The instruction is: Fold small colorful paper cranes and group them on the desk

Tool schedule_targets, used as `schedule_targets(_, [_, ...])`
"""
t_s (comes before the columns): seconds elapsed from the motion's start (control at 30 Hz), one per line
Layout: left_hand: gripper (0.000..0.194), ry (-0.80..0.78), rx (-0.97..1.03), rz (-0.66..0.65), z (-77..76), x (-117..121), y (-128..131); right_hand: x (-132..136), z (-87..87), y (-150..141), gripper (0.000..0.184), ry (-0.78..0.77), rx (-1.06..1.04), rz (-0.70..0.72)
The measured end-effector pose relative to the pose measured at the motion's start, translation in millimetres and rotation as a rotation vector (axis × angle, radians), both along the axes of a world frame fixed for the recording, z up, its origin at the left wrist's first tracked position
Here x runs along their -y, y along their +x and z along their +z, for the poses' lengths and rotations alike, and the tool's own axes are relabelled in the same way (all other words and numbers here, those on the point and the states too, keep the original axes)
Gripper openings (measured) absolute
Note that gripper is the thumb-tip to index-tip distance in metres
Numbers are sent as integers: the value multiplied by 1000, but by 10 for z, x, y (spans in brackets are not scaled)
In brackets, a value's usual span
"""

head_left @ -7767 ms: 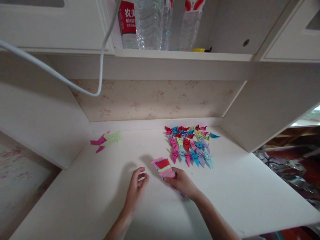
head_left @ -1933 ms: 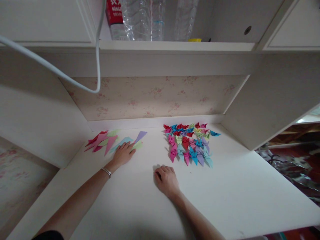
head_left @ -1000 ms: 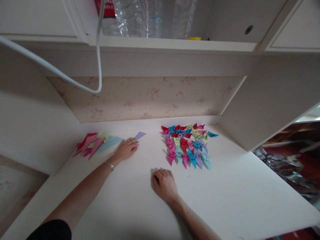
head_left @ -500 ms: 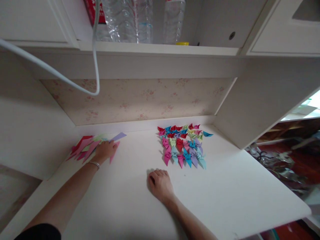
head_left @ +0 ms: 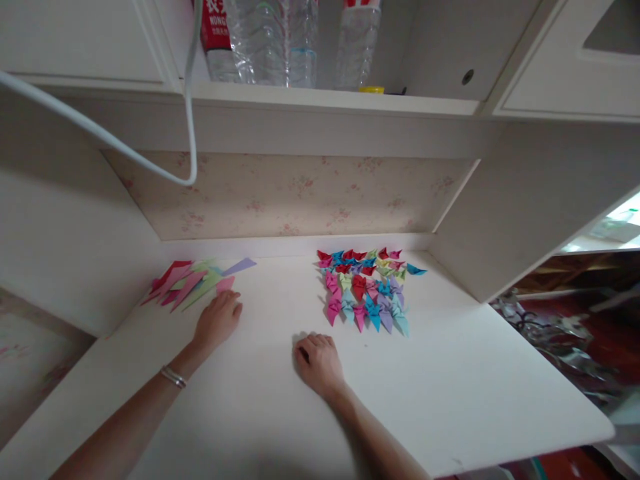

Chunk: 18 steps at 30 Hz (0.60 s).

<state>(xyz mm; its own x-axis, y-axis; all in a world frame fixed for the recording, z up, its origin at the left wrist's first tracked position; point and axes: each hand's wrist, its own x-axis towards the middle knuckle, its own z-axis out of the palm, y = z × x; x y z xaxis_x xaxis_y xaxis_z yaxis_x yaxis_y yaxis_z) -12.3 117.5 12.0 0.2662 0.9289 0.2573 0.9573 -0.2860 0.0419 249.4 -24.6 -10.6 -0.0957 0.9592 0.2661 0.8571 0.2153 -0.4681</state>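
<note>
1. Pink paper piece (head_left: 226,284) lies at your left hand's (head_left: 217,321) fingertips, on the right edge of the paper pile (head_left: 186,291); your hand hides its near end, so its full long axis cannot be told.
2. Your left hand is palm down, fingers close together; whether it grips cannot be told.
3. Most strips in the pile slant from near left to far right.
4. The purple strip (head_left: 240,266) points right and slightly away from you.
5. Your right hand (head_left: 320,363) rests loosely fisted on the worktop (head_left: 450,373).
</note>
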Motion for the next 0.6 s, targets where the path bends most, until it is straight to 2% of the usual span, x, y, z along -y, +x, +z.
schedule_targets(0.07, [34, -4, 99, -70, -160, 300, -9, 33, -13, 24, 15, -27, -117, 30])
schedule_targets(0.17, [34, 10, 225, -84, -404, 805, -71, 91, -3, 150, 21, -139, -454, 46])
schedule_targets(0.23, [36, 19, 233, -77, -536, 1134, -111, 130, 34, 336, 29, -193, -647, -10])
schedule_targets(0.3, [37, 22, 193, -59, -625, 1413, -129, 161, 94, 616, 35, -163, -691, -106])
schedule_targets(0.43, [41, 48, 83, -69, -668, 1725, -84, 167, 257, 1300, 42, -12, -467, -353])
schedule_targets(0.53, [42, 71, 47, -71, -624, 1771, -29, 107, 371, 1698, 42, 80, -129, -425])
schedule_targets(0.6, [42, 79, 45, -60, -590, 1770, -4, 35, 404, 1865, 48, 75, 53, -449])
